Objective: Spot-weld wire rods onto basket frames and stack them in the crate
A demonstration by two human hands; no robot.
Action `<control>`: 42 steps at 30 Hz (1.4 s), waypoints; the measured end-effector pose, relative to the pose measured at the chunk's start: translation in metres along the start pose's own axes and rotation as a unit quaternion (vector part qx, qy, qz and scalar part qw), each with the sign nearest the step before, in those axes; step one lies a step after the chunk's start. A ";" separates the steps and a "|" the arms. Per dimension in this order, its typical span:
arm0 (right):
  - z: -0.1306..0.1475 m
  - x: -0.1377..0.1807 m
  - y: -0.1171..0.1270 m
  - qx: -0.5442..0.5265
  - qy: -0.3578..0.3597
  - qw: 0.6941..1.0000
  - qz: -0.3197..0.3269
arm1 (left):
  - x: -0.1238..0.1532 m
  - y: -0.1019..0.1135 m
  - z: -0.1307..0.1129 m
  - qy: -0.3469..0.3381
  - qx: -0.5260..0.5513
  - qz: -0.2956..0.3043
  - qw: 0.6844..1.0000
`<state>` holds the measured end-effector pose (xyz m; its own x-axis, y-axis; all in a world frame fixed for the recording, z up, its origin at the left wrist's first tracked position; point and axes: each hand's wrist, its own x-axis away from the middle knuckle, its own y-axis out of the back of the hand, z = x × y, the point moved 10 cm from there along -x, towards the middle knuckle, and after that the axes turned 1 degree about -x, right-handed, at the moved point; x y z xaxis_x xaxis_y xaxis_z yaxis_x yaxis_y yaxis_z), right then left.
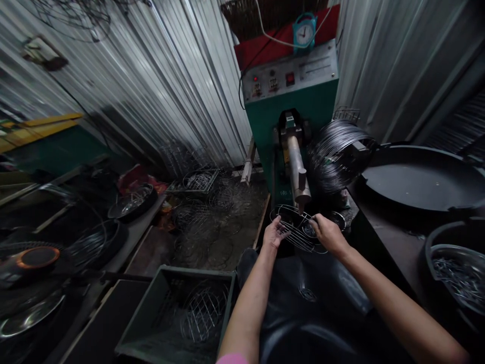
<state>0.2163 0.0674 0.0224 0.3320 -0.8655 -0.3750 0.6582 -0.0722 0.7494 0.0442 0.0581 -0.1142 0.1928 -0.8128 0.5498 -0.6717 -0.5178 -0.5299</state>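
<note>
Both my hands hold a round wire rack (296, 230) under the electrode arm (297, 167) of a green spot-welding machine (291, 106). My left hand (275, 233) grips the rack's left rim, fingers curled round the wires. My right hand (328, 233) grips its right side, closed on the wire. The rack lies roughly flat, just below the arm's tip (302, 205).
A coil of dark wire (335, 154) hangs right of the machine. A large dark pan (424, 177) and a bowl of small metal pieces (460, 275) sit at right. A green crate with wire baskets (189, 313) stands lower left; more wire racks (204, 202) litter the floor.
</note>
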 end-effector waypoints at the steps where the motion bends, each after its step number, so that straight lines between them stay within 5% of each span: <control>1: 0.001 -0.001 0.001 0.010 -0.001 1.000 -0.005 | 0.000 -0.001 0.001 0.005 0.000 -0.001 1.000; 8: 0.006 -0.004 0.001 -0.031 -0.016 0.999 0.001 | 0.021 -0.002 0.014 0.021 -0.026 -0.006 0.999; 13: -0.004 0.000 0.004 -0.136 -0.069 0.988 0.019 | 0.064 0.015 0.008 -0.147 -0.120 -0.071 0.979; 21: 0.004 0.002 -0.005 -0.221 -0.116 0.966 0.061 | 0.088 0.009 0.000 -0.225 -0.162 -0.022 0.961; 28: 0.017 0.010 -0.005 -0.178 -0.091 0.977 0.070 | 0.085 -0.022 0.018 -0.186 -0.154 0.041 0.969; 34: 0.012 0.026 -0.004 -0.085 -0.074 0.994 0.018 | 0.087 -0.017 0.017 -0.263 -0.171 0.030 0.949; 42: 0.009 0.030 -0.005 -0.037 -0.102 0.994 -0.015 | 0.084 -0.012 0.027 -0.254 -0.141 0.040 0.956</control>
<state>0.2169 0.0375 0.0121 0.1723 -0.9465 -0.2727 0.7168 -0.0694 0.6938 0.0878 -0.0112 -0.0784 0.4067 -0.9089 0.0923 -0.8511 -0.4136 -0.3232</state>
